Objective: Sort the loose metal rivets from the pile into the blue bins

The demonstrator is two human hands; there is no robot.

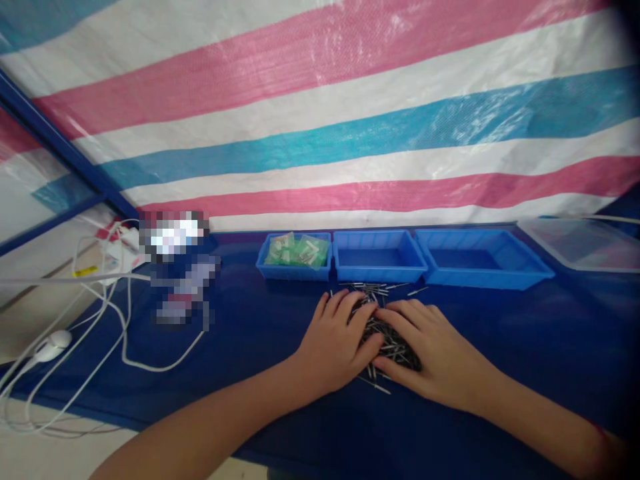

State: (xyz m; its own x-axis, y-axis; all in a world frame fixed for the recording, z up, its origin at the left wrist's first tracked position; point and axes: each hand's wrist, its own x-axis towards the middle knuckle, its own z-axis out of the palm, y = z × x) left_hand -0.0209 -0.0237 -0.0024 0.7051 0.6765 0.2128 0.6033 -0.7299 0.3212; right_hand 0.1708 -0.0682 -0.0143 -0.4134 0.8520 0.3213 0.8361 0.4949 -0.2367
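Note:
A loose pile of thin metal pins that look like blind rivets [390, 339] lies on the dark blue tabletop [270, 313]. My left hand [340, 343] rests on the pile's left side, fingers stretched and spread over it. From the right, my right hand [425, 347] cups the same pile with its fingers extended and its thumb apart. Both hands touch the pins, and neither is closed around any. Part of the pile is hidden under the fingers. A few stray pins lie beyond the fingertips, and one lies in front of the pile.
Behind the pile stand three blue bins: one [295, 272] with green-tinted bags, a middle one [380, 274] and a right one [485, 279]. A clear plastic lid [580, 243] lies far right. White cables [125, 333] sprawl at left. A striped sheet [350, 133] hangs behind.

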